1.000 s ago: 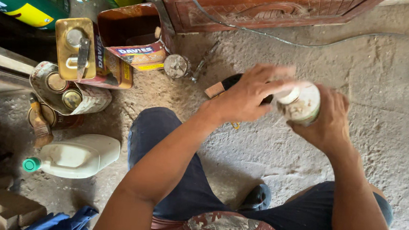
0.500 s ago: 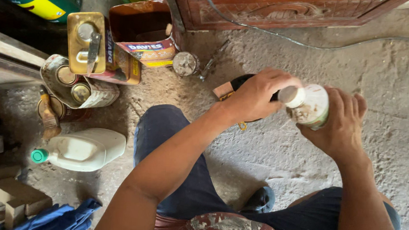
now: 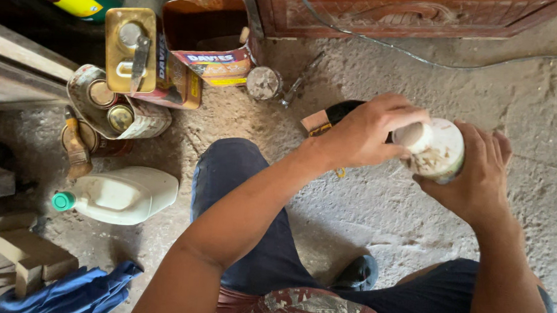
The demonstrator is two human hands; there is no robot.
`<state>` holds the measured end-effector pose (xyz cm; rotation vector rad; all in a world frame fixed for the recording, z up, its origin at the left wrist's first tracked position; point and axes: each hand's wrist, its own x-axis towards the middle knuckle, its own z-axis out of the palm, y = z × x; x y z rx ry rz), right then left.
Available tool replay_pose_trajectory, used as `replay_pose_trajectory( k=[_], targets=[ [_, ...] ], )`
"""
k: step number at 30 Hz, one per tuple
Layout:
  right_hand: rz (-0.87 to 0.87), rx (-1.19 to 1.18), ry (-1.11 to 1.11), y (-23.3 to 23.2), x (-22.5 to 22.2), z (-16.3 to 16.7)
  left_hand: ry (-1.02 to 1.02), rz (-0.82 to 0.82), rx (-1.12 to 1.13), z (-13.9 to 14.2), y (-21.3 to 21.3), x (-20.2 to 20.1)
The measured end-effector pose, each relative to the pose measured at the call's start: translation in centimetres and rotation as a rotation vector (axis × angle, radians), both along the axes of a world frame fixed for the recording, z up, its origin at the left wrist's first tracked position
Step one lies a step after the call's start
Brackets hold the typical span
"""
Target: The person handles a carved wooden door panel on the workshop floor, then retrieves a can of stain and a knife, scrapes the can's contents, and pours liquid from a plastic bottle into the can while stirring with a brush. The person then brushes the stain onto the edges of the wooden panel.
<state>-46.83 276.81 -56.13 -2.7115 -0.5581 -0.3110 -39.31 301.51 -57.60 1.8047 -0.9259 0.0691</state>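
My right hand [image 3: 474, 178] grips a small white plastic bottle [image 3: 443, 154], stained with brown smears, held above the concrete floor. My left hand [image 3: 364, 133] closes over the bottle's white cap [image 3: 412, 134], fingers wrapped around it. Both forearms reach out over my knees in dark trousers. Beneath my left hand lies a dark object with a small wooden block [image 3: 315, 121] beside it, partly hidden.
At the left lie a white jug with a green cap [image 3: 118, 195], dented paint cans [image 3: 111, 104], a rectangular tin [image 3: 133, 51], an open cut can [image 3: 212, 33], a brush [image 3: 76, 147] and wood blocks [image 3: 21, 253]. A carved wooden panel [image 3: 397, 12] and a cable [image 3: 465, 61] run along the top.
The view has shifted slightly, so the cans sit a little further right and lower. My hands and the bottle stay together, drifting slightly right; the left hand still covers the cap.
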Motion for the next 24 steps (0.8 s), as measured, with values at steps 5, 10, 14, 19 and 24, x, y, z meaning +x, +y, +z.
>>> replay_pose_trajectory(
  k=[5,10,14,19,24],
  targets=[
    [0.048,-0.008,-0.034,-0.1,0.0,0.4,-0.057,-0.041,-0.006,0.8,1.2,0.2],
    [0.015,-0.103,-0.130,0.8,0.0,1.0,-0.012,0.167,0.078,1.2,1.0,-0.9],
    [0.028,-0.088,-0.163,1.9,0.1,1.7,0.013,0.224,0.069,1.4,1.6,-1.7],
    [0.069,0.049,-0.147,6.4,0.3,4.7,-0.113,0.322,0.019,5.4,5.2,-2.9],
    [0.204,0.091,-0.323,15.1,2.3,10.4,-0.239,0.403,-0.103,14.0,15.1,-4.3]
  ],
)
